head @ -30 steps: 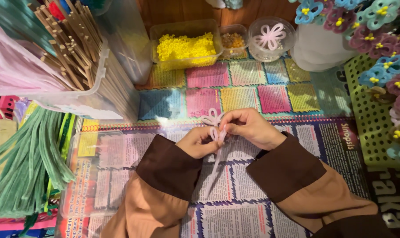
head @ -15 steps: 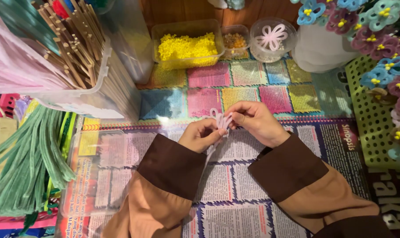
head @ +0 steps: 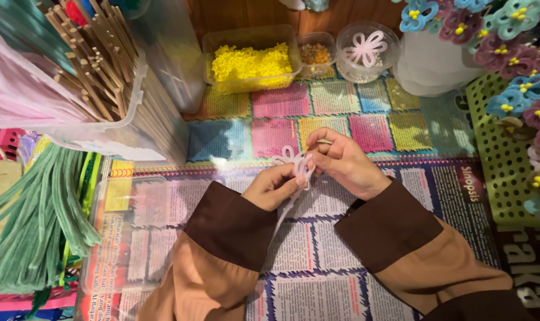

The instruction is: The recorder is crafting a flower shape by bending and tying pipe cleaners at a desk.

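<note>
A pale pink pipe cleaner (head: pixel 298 163), bent into small loops, is pinched between both hands at the middle of the table. My left hand (head: pixel 274 187) grips its lower part, and a loose tail hangs down past the brown cuff. My right hand (head: pixel 343 163) holds the loops from the right, fingers curled over them. Both hands hover just above a spiral-bound printed sheet (head: pixel 317 261).
A clear tub of yellow beads (head: pixel 251 62), a small pot of brown beads (head: pixel 315 53) and a round container with a finished pink flower (head: pixel 367 49) stand at the back. Green pipe cleaners (head: pixel 35 226) lie left, wooden sticks (head: pixel 88 59) in a bin, flowers (head: pixel 519 89) right.
Both hands have shifted slightly up and right with the pink pipe cleaner, and its loops have been turned between the fingers.
</note>
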